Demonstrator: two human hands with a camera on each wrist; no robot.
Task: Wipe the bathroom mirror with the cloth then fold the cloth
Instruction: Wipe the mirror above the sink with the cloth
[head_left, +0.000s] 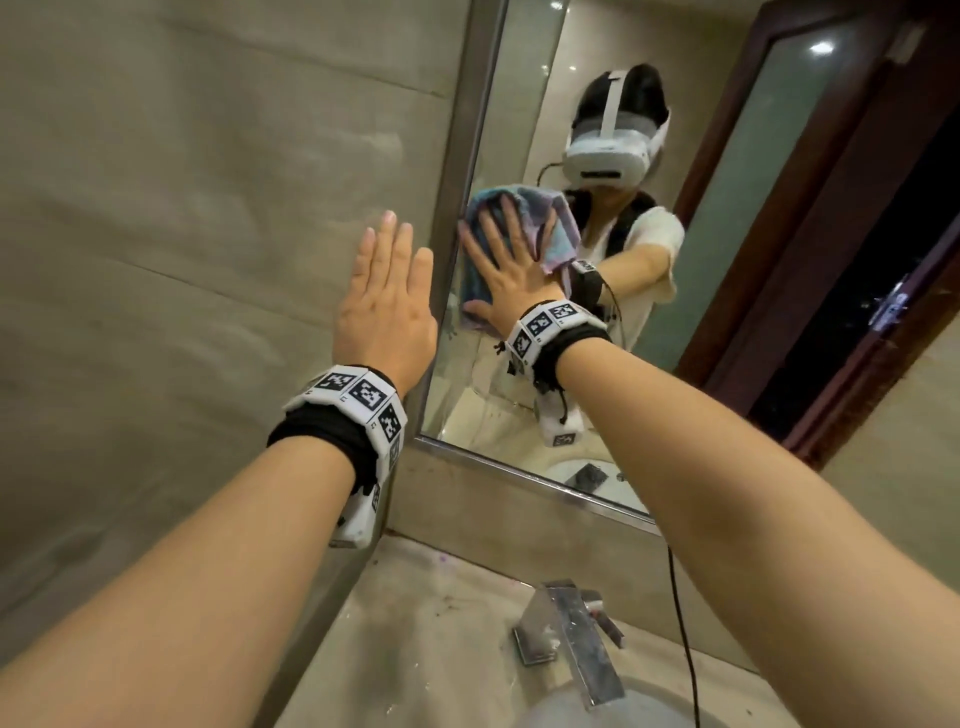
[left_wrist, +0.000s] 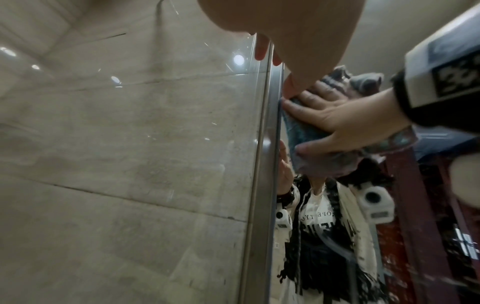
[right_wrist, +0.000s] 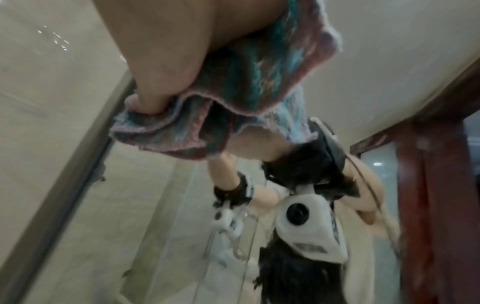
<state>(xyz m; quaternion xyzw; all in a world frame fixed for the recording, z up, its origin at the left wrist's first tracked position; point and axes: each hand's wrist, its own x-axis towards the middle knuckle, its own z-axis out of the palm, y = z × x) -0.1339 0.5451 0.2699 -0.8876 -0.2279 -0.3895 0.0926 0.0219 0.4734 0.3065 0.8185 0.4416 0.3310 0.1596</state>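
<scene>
With fingers spread flat, the right hand (head_left: 506, 265) presses the bunched blue-and-pink cloth (head_left: 550, 208) against the mirror (head_left: 623, 364) beside its metal frame (head_left: 457, 171), while the left hand (head_left: 387, 306), empty, rests flat on the tiled wall (head_left: 182, 234), probably for balance.

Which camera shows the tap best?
The head view: the metal tap shows whole above the sink, under the mirror. Neither wrist view shows the tap at all.

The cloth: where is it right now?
In the head view the cloth is flat against the mirror near its left frame edge, under the spread right hand, with the left hand on the wall beside it.
</scene>
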